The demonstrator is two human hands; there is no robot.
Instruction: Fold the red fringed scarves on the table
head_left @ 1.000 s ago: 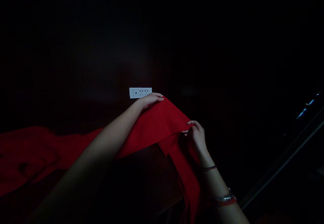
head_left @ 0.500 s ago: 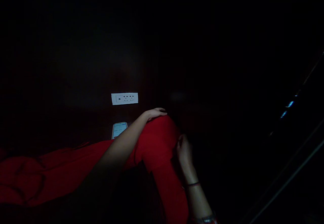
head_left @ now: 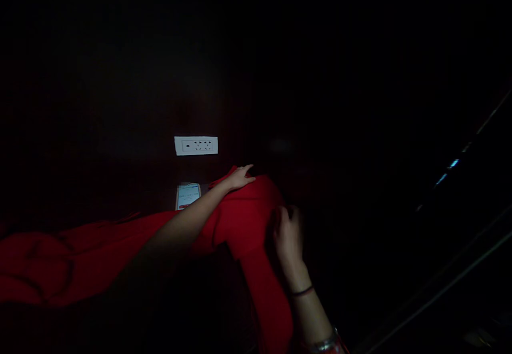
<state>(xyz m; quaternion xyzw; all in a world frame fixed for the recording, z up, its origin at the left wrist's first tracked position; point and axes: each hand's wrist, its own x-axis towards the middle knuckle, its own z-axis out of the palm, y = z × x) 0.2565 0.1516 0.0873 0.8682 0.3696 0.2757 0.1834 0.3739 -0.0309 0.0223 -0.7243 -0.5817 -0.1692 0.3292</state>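
A red cloth (head_left: 248, 226) stretches from the left edge to the middle, with a strip running down toward the bottom. My left hand (head_left: 240, 178) lies on its far edge, fingers stretched out and a little apart. A fold of the cloth sticks up beside that hand. At the cloth's right side is my right hand (head_left: 288, 236), its fingers curled around the edge of the red fabric; the fingertips are partly hidden in shadow. A dark band circles the right wrist, with a shiny bracelet farther up the arm.
Behind my left forearm lies a phone (head_left: 188, 196) with its screen lit. A white wall socket plate (head_left: 196, 145) is above it. Bluish glints (head_left: 448, 170) and a pale slanting edge (head_left: 436, 300) show at the right. Most surroundings are too dark to make out.
My left hand has shifted slightly left and its fingers have spread; a cloth fold now shows behind it. My right hand has moved slightly up and left. The view has tilted a little.
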